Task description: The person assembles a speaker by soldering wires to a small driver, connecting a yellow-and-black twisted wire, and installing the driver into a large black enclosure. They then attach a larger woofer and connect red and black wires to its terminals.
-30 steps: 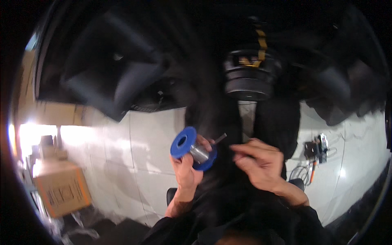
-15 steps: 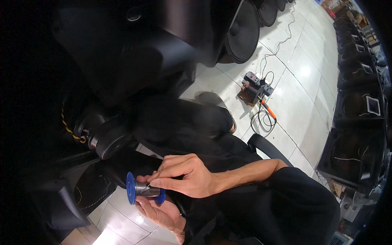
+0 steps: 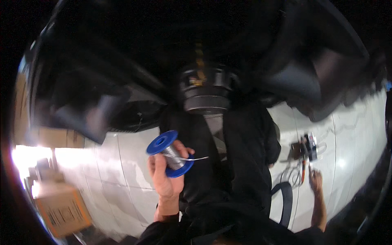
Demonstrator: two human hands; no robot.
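Note:
My left hand [image 3: 164, 179] grips a blue spool of silver solder wire [image 3: 169, 153], held up over my dark-clothed lap. A short loose end of the wire sticks out to the right of the spool. My right hand [image 3: 315, 180] is stretched out low at the right, above the white tiled floor, close to an orange-handled tool [image 3: 304, 172] and a small dark device [image 3: 305, 147] with thin cables. It holds nothing that I can see, and its fingers are blurred.
A round black speaker-like part [image 3: 205, 92] with a yellow-black strap stands ahead of my knees, among large dark housings. A cardboard box [image 3: 63, 210] lies at the lower left on the tiles [image 3: 122, 163]. A black curved strap [image 3: 283, 200] lies by my right side.
My right hand has let go of the spool's wire end and reached out to the right toward the floor. The view has swung back to face forward. The left hand keeps the spool.

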